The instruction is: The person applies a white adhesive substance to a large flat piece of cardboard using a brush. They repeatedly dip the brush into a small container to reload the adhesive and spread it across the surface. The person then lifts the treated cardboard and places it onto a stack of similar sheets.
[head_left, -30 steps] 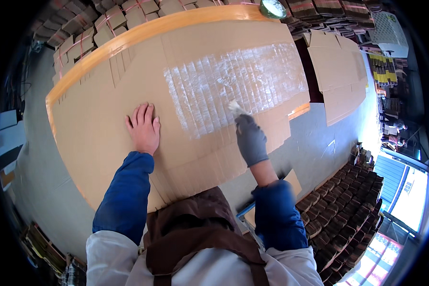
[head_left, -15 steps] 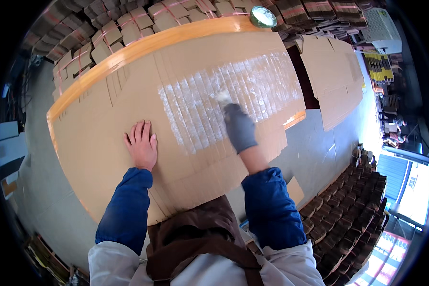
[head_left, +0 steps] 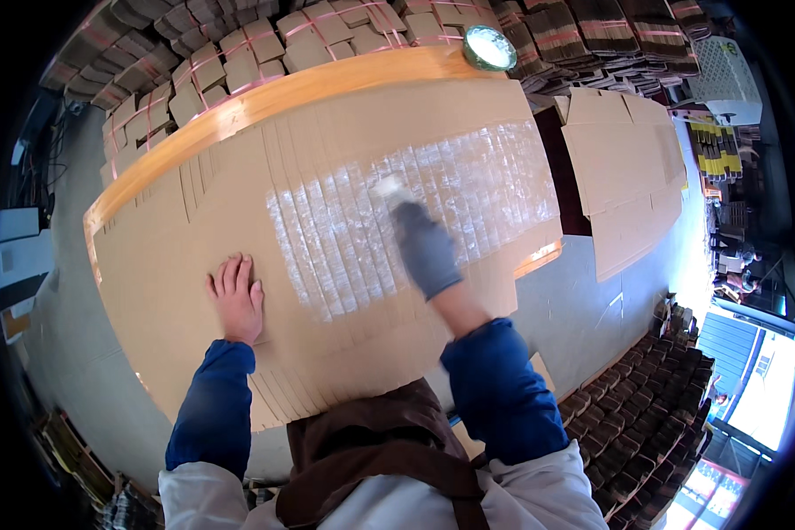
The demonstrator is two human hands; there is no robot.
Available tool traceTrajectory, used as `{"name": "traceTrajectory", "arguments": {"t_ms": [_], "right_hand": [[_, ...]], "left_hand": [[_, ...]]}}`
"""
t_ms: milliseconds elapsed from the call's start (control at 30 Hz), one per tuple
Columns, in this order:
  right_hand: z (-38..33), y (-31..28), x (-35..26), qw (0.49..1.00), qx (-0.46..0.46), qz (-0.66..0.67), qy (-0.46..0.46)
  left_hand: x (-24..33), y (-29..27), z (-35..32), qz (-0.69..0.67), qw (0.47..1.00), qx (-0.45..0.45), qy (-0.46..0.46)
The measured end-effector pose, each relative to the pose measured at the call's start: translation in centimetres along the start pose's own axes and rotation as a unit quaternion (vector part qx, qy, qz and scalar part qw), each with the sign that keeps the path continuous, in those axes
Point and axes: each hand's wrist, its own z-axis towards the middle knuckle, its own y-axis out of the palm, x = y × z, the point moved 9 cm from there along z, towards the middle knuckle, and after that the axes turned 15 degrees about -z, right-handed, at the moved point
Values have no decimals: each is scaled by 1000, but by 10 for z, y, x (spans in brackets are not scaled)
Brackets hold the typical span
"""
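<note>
My right hand (head_left: 427, 247), in a dark grey glove, is closed around a brush (head_left: 389, 187) with pale bristles. The brush is blurred by motion and lies over a white, pasty coating (head_left: 327, 252) streaked across overlapping cardboard sheets (head_left: 327, 349). Their edges show as a row of narrow parallel strips. To the left of the coating, my bare left hand (head_left: 237, 299) lies flat on plain cardboard, fingers stretched out. At the far edge of the wooden table (head_left: 265, 102) stands a green bowl (head_left: 489, 49) with white stuff in it.
More flat cardboard (head_left: 623, 168) lies to the right, past a dark gap. Behind the table are bundles of cardboard tied with pink straps (head_left: 314, 40). Stacked brown cardboard (head_left: 645, 415) fills the lower right, and a grey perforated crate (head_left: 724, 79) stands at the far right.
The coated sheets and my left hand have shifted left and nearer in the view. My right hand has moved the brush left over the coating. The bowl appears slightly lower.
</note>
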Motion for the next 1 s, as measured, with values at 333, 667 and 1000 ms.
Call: {"name": "traceTrajectory", "arguments": {"t_ms": [333,667,1000], "right_hand": [[22,-17,108,995,42,25,90],[-14,-24,97,989,-23,104,103],[-42,-27,70,987,-89,83,107]], "left_hand": [[4,2,0,15,1000,-2,9],[-2,6,-1,8,1000,-4,2],[0,3,1,15,1000,-10,10]]}}
